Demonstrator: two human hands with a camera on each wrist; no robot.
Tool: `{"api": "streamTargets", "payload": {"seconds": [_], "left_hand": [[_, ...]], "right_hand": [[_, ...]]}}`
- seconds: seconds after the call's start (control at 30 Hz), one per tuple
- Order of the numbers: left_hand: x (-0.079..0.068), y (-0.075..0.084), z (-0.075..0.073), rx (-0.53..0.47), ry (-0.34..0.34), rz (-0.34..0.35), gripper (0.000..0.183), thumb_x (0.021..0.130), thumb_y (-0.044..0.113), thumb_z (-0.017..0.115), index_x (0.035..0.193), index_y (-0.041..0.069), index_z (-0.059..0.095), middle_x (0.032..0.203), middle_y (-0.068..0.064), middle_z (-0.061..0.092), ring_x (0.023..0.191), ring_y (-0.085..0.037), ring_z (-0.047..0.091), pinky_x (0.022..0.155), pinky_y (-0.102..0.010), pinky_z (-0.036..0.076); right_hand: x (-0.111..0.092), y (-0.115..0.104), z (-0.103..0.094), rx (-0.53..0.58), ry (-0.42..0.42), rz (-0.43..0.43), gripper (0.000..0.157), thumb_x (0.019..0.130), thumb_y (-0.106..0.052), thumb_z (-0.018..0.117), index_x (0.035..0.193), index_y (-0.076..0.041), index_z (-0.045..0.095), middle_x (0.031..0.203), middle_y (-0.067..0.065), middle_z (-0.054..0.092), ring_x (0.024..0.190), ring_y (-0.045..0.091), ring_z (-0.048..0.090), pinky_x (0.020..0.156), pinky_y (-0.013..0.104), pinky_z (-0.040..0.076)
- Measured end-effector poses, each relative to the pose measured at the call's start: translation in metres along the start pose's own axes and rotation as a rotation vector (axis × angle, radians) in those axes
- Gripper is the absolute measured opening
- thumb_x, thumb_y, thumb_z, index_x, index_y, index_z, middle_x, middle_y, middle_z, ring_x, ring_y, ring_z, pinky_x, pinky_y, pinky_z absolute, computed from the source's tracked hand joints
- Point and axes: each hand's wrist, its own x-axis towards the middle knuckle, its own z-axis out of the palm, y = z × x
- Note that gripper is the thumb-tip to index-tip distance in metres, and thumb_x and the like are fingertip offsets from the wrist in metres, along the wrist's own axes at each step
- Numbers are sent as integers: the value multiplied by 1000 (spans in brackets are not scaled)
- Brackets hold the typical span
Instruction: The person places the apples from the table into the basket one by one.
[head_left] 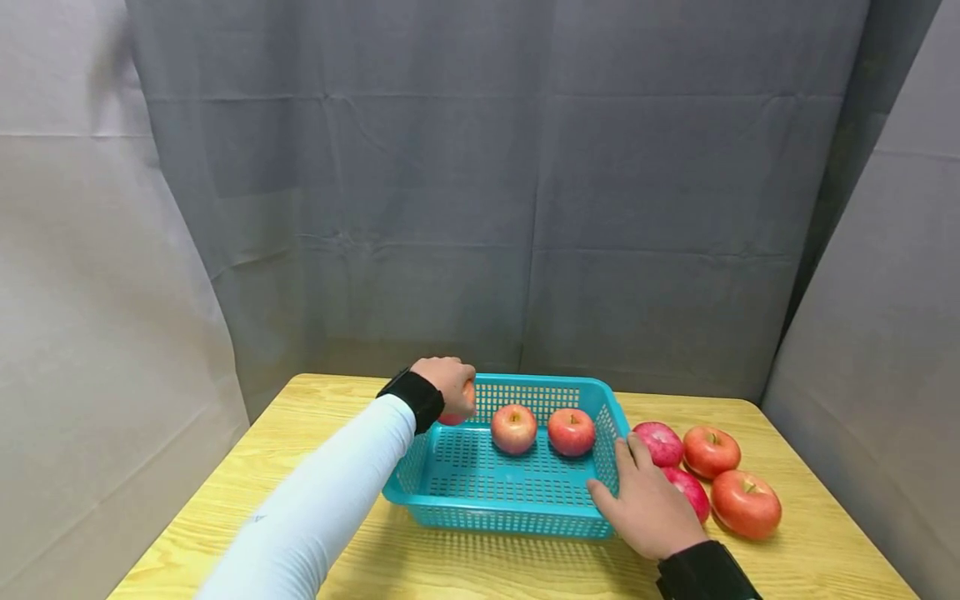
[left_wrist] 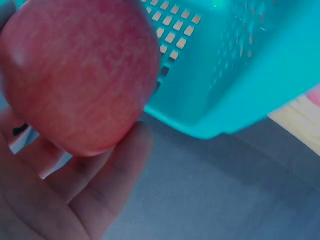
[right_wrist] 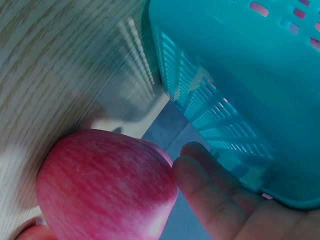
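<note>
My left hand (head_left: 448, 385) grips a red apple (left_wrist: 82, 75) over the back left corner of a turquoise plastic basket (head_left: 510, 514). In the left wrist view the fingers curl under this apple, next to the basket's rim. Inside the basket sit two apples, a yellowish-red one (head_left: 513, 429) in the middle and a redder one (head_left: 572, 432) to its right. My right hand (head_left: 651, 504) lies along the basket's right side with its fingers extended. In the right wrist view, its fingertips reach between the basket wall (right_wrist: 220, 115) and a dark pink apple (right_wrist: 105, 185).
Right of the basket several apples are grouped on the wooden table (head_left: 360, 567), among them an orange-red apple (head_left: 746, 504) in front and another apple (head_left: 711, 452) behind it. Grey cloth (head_left: 420, 167) hangs behind the table, with paler cloth on both sides.
</note>
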Motion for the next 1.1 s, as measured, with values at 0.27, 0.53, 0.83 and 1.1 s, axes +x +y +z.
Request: {"api": "streamTargets", "payload": {"seconds": [0.27,0.53,0.83,1.1], "left_hand": [[6,7,14,-12,-18,-30,40,69,47,75,101,23,67,86,3,60,74,-17,53,63,-37,49],[14,8,38,-34,-25,-58,20,69,37,71,81,23,61,90,1,58,73,-15,51,60,-36,49],[35,4,85,-4,-26,-80,29,66,46,77,77,26,58,97,-3,58,75,-19,55,62,-42,51],[21,10,77,-12,-48,-127,31,70,41,76,91,21,65,103,-9,55,81,-25,56,68,-45,52]], "right_hand": [[-1,1,0,10,2,0,93,89,-67,41,143,8,28,147,28,20,116,47,42,83,63,46],[1,3,1,-1,0,12,94,88,-69,42,143,6,30,147,28,20,116,47,42,82,64,47],[0,4,3,6,16,4,94,88,-69,41,143,6,31,148,28,20,119,46,40,84,65,45],[-3,2,2,1,15,10,94,88,-68,42,142,7,30,147,28,21,119,45,39,84,65,45]]}}
